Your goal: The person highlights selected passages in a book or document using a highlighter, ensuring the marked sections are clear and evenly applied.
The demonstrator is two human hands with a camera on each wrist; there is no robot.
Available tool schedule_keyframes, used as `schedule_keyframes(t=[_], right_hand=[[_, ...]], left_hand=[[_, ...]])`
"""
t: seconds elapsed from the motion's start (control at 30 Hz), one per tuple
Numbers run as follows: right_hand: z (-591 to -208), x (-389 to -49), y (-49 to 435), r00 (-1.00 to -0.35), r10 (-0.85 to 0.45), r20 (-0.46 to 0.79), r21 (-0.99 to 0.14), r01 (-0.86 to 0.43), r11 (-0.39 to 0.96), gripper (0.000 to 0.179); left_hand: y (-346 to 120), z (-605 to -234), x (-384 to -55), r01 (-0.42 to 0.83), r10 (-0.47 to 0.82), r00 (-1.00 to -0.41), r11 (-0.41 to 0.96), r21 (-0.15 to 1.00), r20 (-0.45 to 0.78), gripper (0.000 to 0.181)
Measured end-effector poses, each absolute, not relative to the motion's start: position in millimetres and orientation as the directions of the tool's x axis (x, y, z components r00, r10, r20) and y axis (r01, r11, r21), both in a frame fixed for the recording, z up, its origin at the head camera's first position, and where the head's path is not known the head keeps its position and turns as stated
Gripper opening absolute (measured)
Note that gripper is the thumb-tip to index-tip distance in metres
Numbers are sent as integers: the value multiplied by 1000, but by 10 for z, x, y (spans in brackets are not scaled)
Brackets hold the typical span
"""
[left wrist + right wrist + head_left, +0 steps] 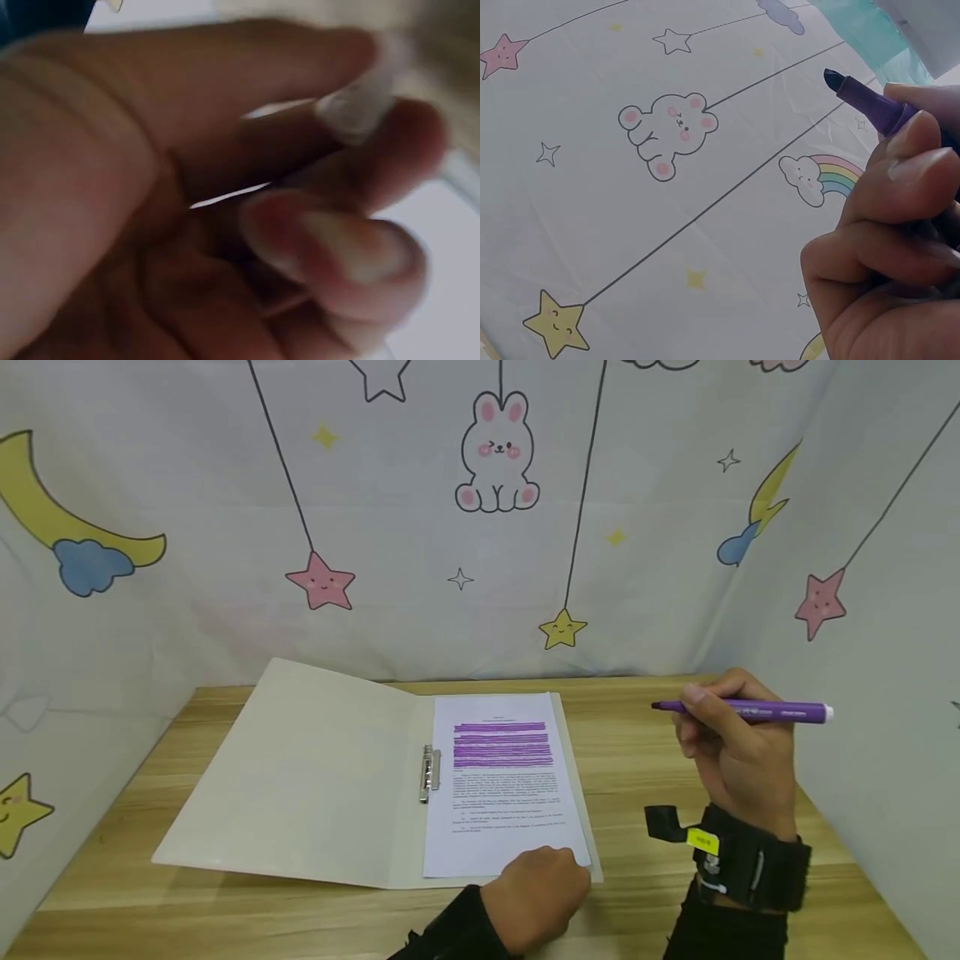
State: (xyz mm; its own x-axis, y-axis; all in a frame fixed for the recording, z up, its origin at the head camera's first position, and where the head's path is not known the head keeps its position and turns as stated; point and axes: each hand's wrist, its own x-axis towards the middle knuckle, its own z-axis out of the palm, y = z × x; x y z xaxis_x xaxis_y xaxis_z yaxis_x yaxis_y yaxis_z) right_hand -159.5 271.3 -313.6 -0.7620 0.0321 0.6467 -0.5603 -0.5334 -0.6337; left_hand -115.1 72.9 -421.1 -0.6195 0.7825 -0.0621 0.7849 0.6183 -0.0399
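Note:
My right hand (pixel 742 756) grips a purple marker (pixel 787 711) in the air to the right of the folder. Its dark, uncapped tip points left in the head view; the right wrist view shows that tip cut at a slant. A printed sheet (pixel 498 852) lies in the open white folder (pixel 300 777), with purple strokes over its upper lines. Near the sheet's lower right corner is my left hand (pixel 536 893), fingers curled. Between thumb and finger it pinches a small whitish, cap-like piece (pixel 352 112), blurred in the left wrist view and hidden in the head view.
A metal clip (pixel 430 774) sits along the folder's inner spine. The folder's left cover is raised off the wooden table (pixel 630 777). White cloth (pixel 420 627) printed with stars and a bunny hangs behind the table and along its sides.

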Motion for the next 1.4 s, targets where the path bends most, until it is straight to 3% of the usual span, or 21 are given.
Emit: schedule_keyframes(t=[0.13, 0.53, 0.63, 0.73, 0.93, 1.03, 1.23, 1.4], right_hand=[[-3127, -1609, 2696, -758, -3, 653, -641, -550, -535, 19], [-3109, -1657, 2566, -782, -60, 620, -708, -525, -472, 19], [-3119, -1688, 2523, -788, -81, 611, -725, -515, -457, 19], [-3139, -1735, 2472, -786, -110, 609, -735, -507, -450, 20], [-3219, -1835, 2347, -808, -109, 578, -766, -492, -413, 18], [-3283, -1871, 2290, -840, -115, 530, -805, -456, -379, 19], [-3505, -2031, 2156, -885, -169, 434, -858, -349, -377, 14], [-3766, -2198, 2003, -946, -174, 273, -912, -197, -360, 10]], left_hand=[[677, -4144, -1109, 738, 730, -675, 668, -101, -105, 17], [594, -4111, -1133, 648, 622, -762, 729, -220, -182, 17], [536, -4033, -1182, 649, 617, -758, 746, -149, -211, 32], [412, -3898, -1283, 622, 606, -765, 783, -6, -218, 45], [-115, -3785, -1736, 453, 490, -863, 858, 243, -120, 29], [-393, -3937, -1980, 364, 398, -914, 892, 269, -82, 38], [-712, -4257, -2269, 271, 312, -945, 915, 300, -99, 86], [-794, -4429, -2350, 285, 342, -929, 904, 319, -139, 94]])
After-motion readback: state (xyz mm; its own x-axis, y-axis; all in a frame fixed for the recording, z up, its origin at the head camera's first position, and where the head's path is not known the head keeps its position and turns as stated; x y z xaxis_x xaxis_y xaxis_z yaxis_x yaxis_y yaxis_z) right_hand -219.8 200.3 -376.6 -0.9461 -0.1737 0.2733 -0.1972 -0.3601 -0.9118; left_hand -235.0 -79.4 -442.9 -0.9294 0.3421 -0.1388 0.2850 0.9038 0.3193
